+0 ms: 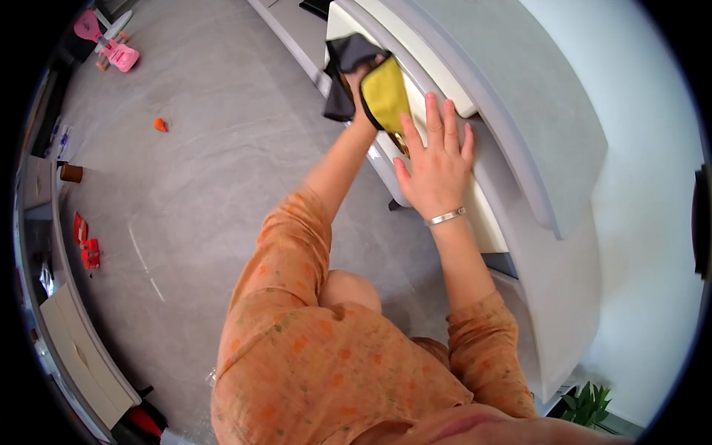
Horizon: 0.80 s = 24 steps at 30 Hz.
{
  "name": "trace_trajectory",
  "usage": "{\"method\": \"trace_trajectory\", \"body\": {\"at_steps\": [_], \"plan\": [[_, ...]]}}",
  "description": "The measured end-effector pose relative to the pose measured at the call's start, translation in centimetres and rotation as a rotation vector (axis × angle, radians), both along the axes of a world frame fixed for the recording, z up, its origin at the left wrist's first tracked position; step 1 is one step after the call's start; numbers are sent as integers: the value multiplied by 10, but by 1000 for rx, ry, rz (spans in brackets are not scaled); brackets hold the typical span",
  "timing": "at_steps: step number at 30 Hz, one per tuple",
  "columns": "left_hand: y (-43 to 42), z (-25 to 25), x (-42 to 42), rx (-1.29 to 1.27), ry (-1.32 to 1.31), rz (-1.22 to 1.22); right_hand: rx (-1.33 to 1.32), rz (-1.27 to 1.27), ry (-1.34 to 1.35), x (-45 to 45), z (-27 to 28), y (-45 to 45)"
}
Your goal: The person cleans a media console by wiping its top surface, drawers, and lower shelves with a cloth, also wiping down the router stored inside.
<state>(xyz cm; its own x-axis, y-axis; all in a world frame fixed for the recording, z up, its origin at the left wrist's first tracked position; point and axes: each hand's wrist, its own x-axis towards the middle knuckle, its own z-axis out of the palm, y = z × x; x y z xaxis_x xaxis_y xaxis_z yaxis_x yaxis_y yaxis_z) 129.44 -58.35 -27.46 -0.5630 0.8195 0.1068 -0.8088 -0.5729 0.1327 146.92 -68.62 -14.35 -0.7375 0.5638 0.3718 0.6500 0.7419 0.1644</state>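
Note:
A dark grey and yellow cloth (386, 93) is bunched around my left hand (359, 83), which presses it against the cream front of a grey and cream cabinet (486, 219). The cloth hides part of my left hand's fingers. Just below its yellow side, part of a gold-coloured handle (401, 145) shows. My right hand (439, 165), with a silver bracelet at the wrist, lies palm down with fingers spread on the cabinet front, close to the handle and the cloth's edge. It holds nothing.
On the grey floor (200, 170) at the left are a pink toy (117, 53), a small orange object (160, 125) and red items (87, 248). Another low cabinet (85, 356) stands at the far left. Green leaves (587, 404) show at the lower right.

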Motion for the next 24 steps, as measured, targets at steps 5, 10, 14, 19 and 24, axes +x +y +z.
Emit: {"method": "trace_trajectory", "body": {"at_steps": [5,10,14,19,24], "plan": [[28,-23,0,-456,759,747,40,0,22,-2,-3,-1],[-43,-16,85,-560,1130,713,-39,101,114,1,-6,0],[-81,-19,109,-486,1281,754,-104,282,88,6,-31,-22],[-106,2,67,-242,1533,656,-184,185,140,38,-69,-17],[-101,-22,37,-518,1605,888,-107,23,18,26,-84,-28]]}}
